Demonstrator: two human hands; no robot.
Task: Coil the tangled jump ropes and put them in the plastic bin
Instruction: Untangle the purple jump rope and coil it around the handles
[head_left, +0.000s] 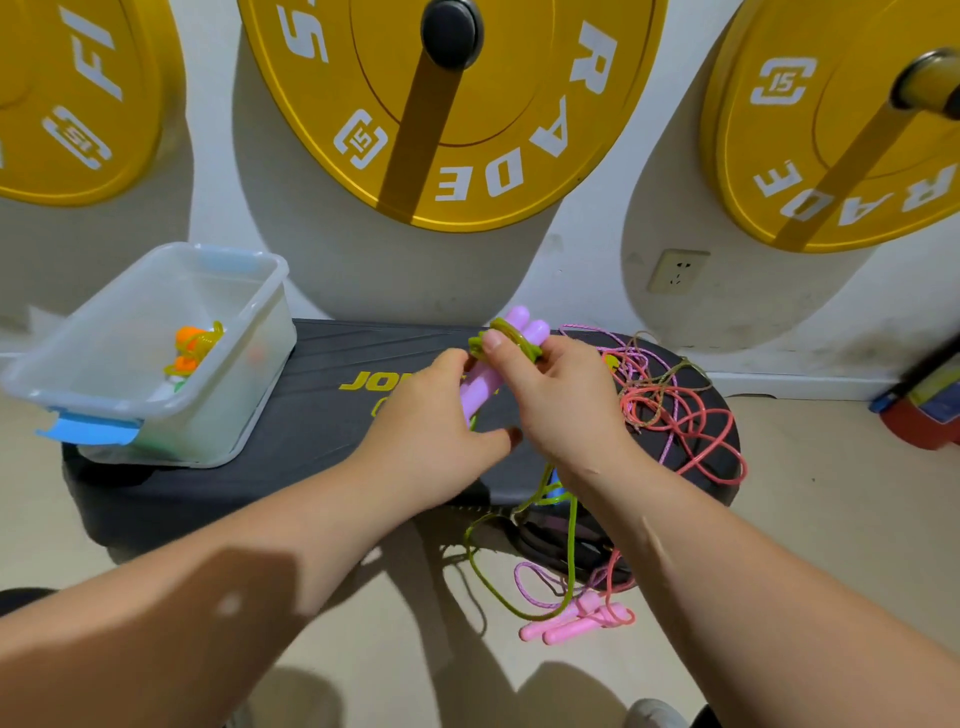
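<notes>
Right hand (566, 400) pinches rope-wrapped handles (521, 321); left hand (431, 415) seemingly grips them.

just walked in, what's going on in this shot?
A person is bundling one jump rope over a black bench. The left hand grips the lilac handles while the right hand pinches the green rope wound around them; the rest hangs toward the floor. An orange-handled rope lies in the plastic bin. A tangle of ropes sits on the bench.

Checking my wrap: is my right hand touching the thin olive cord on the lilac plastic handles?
Touching. Head view: right hand presses its thumb on the olive cord.
</notes>
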